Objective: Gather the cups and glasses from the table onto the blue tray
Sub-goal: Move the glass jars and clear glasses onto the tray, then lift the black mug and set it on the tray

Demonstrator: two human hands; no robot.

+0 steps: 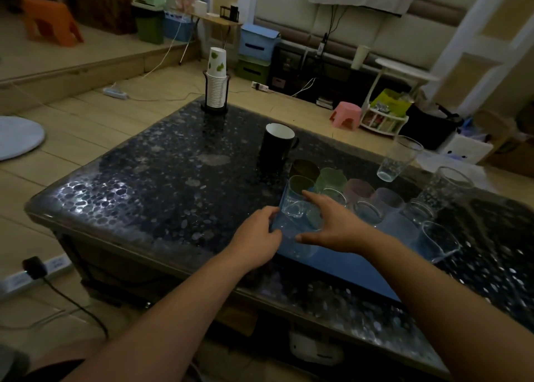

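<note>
The blue tray (341,269) lies near the front edge of the dark pebbled table (161,185). On it stand several cups and glasses: a brown one (304,169), a green one (331,179), a pink one (358,189) and clear ones (368,212). My left hand (255,237) grips the tray's left edge. My right hand (335,222) hovers spread over a clear glass (294,205) at the tray's left corner. A black mug (276,147) stands on the table behind the tray. Two clear glasses (397,159) (439,193) stand to the right.
A stack of paper cups (216,81) in a black holder sits at the table's far corner. A pink stool (345,118) and a white rack (384,118) stand on the floor beyond. A power strip (34,271) lies at the left.
</note>
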